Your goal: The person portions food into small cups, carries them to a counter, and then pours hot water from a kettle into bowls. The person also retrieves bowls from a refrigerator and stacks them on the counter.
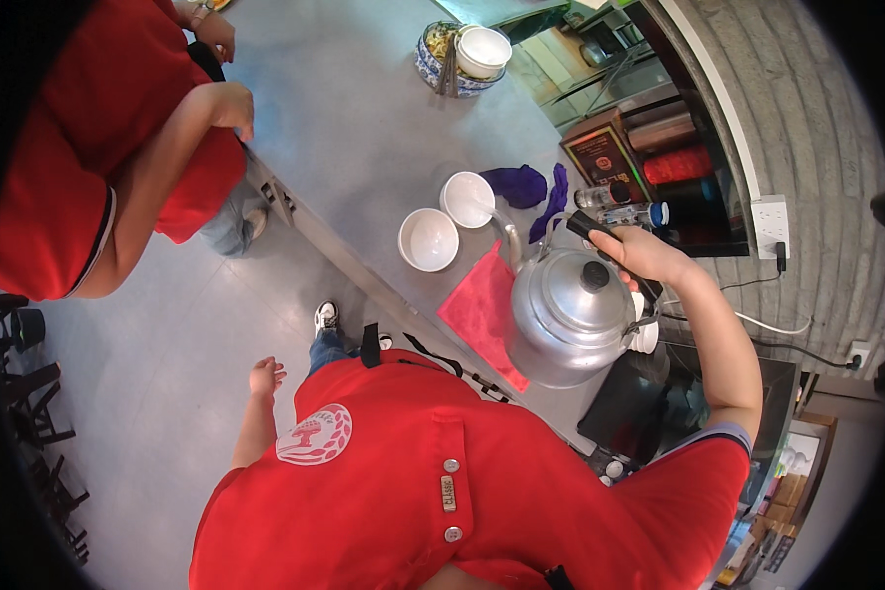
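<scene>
My right hand (638, 254) grips the black handle of a large metal kettle (571, 324), which is tilted with its spout towards two white bowls. The spout's tip is over the edge of the farther white bowl (467, 200), and a clear stream seems to run into it. Beside it stands the nearer white bowl (428, 240). A red cloth (487, 310) lies on the grey counter (346, 140), partly covered by the kettle in this view. My left hand (267, 377) hangs at my side over the floor, fingers somewhat apart, holding nothing.
A person in a red shirt (140, 133) stands at the counter's left. A patterned bowl (428, 66) holds food, white bowls and chopsticks. Purple cloths (520, 186), bottles (630, 214) and a boxed item (608, 158) lie beyond the kettle. A black cooktop (634, 405) is at right.
</scene>
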The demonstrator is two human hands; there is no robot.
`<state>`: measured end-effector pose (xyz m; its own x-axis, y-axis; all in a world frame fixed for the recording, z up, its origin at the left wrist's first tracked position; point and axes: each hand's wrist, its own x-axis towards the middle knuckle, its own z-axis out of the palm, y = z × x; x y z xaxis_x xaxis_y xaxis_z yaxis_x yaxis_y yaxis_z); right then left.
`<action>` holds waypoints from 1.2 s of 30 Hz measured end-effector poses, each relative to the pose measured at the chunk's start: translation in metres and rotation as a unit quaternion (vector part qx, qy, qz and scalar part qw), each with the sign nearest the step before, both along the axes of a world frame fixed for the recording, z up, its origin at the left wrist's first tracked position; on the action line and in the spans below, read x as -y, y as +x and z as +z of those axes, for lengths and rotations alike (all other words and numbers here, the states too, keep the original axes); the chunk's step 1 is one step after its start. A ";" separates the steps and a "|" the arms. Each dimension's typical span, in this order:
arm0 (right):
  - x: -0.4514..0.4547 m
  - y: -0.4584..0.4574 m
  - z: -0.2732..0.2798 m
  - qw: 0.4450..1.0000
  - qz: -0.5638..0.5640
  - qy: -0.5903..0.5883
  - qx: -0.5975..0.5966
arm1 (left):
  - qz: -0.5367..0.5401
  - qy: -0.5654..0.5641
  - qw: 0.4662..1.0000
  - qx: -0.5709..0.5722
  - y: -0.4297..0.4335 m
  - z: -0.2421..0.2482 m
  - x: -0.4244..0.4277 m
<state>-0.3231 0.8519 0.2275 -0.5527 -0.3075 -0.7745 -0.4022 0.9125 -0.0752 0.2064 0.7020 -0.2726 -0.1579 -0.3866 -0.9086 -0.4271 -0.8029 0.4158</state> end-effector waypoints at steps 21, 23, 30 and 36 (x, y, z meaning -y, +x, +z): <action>-0.043 0.027 0.002 0.984 -0.104 -0.139 -0.046 | -0.016 -0.001 1.000 0.024 0.001 0.010 -0.002; -0.043 0.034 0.004 0.985 -0.097 -0.135 -0.043 | -0.017 -0.004 1.000 0.022 -0.004 0.017 0.001; -0.017 0.053 0.003 0.997 -0.011 -0.066 -0.029 | -0.011 -0.002 1.000 0.017 -0.003 0.019 0.000; 0.000 0.058 -0.010 0.999 0.032 -0.024 -0.015 | -0.012 0.015 1.000 0.024 0.016 0.004 -0.010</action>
<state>-0.2651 0.8519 0.2171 -0.5528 -0.3792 -0.7420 -0.4622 0.8805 -0.1056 0.2228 0.7122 -0.2689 -0.1235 -0.3557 -0.9264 -0.4654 -0.8038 0.3706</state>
